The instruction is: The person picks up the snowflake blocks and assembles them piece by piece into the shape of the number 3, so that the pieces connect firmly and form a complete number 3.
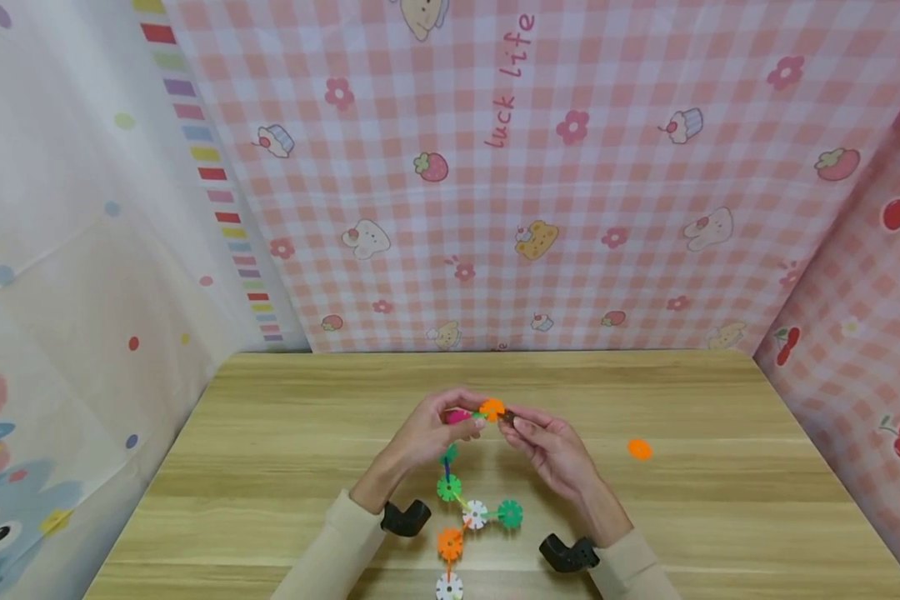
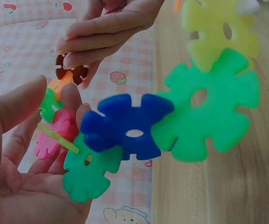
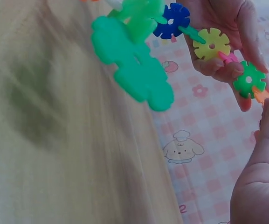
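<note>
A chain of plastic snowflake discs runs between the hands and down toward the front of the table. My left hand (image 1: 423, 432) holds its upper end, thumb and fingers about a green disc (image 3: 249, 80), with a pink disc (image 2: 52, 133) and a yellow disc (image 3: 212, 43) by the fingers. My right hand (image 1: 553, 450) pinches a brown disc (image 2: 78, 71) against an orange disc (image 1: 492, 409) at the chain's end. Lower hang a blue disc (image 2: 127, 126), a bright green disc (image 1: 449, 487), a white disc (image 1: 475, 514) and a teal side disc (image 1: 509, 514).
One loose orange disc (image 1: 640, 449) lies on the wooden table (image 1: 270, 467), right of my right hand. Black wrist mounts (image 1: 406, 518) sit at both sleeves. A pink checked cloth (image 1: 495, 192) hangs behind the table's far edge.
</note>
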`<state>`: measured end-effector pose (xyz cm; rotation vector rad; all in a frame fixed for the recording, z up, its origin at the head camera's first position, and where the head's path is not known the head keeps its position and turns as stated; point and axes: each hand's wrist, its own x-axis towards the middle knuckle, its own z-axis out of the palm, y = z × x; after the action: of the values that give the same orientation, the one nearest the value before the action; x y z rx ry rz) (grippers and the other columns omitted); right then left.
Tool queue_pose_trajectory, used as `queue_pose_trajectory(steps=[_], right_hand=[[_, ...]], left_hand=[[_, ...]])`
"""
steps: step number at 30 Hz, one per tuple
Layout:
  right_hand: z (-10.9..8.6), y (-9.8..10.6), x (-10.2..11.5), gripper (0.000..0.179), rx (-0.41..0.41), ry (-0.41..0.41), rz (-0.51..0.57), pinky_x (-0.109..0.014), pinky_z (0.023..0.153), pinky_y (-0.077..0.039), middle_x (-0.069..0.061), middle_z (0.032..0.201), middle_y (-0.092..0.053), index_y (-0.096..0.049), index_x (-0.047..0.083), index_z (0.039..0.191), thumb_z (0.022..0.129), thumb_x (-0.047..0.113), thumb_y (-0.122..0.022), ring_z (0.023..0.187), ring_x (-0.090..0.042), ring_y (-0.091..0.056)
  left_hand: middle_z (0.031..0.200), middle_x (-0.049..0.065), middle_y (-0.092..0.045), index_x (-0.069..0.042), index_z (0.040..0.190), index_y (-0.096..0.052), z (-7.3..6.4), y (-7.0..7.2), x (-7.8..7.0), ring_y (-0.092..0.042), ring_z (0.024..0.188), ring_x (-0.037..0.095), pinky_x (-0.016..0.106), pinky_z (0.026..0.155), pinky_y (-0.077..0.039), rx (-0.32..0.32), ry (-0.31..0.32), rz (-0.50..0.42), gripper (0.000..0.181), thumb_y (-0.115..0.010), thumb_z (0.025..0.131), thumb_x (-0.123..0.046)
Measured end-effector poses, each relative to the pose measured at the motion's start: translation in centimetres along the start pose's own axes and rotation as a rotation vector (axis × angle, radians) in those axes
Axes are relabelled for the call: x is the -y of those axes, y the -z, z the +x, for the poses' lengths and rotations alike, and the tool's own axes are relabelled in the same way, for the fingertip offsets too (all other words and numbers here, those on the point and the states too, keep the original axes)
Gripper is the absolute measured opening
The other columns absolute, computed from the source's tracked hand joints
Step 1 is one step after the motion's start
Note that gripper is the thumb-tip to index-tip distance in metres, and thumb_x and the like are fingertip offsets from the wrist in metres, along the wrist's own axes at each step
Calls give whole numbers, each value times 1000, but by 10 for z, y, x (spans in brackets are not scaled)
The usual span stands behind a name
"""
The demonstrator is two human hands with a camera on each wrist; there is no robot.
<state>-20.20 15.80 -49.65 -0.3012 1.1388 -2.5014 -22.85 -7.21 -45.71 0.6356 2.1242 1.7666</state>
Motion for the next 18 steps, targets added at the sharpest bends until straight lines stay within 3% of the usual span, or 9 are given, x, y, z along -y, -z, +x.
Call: queue_pose_trajectory(steps=[6, 13, 18], right_hand=[[2, 1, 0, 27, 19, -23, -80, -26, 90, -54, -10, 107, -73, -69, 8, 119, 103, 3, -48, 97, -15, -72], [2, 0, 1, 25, 8, -36, -92, -27, 91, -54, -10, 105, -74, -68, 6, 120, 103, 6, -50, 95, -16, -72], [3, 0, 0, 25, 33, -28, -103, -27, 90, -54, -9, 105, -74, -67, 6, 120, 104, 8, -48, 95, -15, -72]], left_hand=[[123, 10, -65, -11, 129, -61, 0, 2, 2, -65, 100, 41, 34, 84, -57, 3, -4, 7, 33, -65, 97, -14], [124, 11, -64, -10, 131, -59, 0, 2, 2, -62, 104, 47, 36, 86, -56, 1, 5, -26, 35, -64, 97, -13], [119, 12, -65, -11, 131, -60, 1, 2, 2, -64, 100, 44, 39, 86, -56, 1, 13, -14, 34, -63, 97, -12]])
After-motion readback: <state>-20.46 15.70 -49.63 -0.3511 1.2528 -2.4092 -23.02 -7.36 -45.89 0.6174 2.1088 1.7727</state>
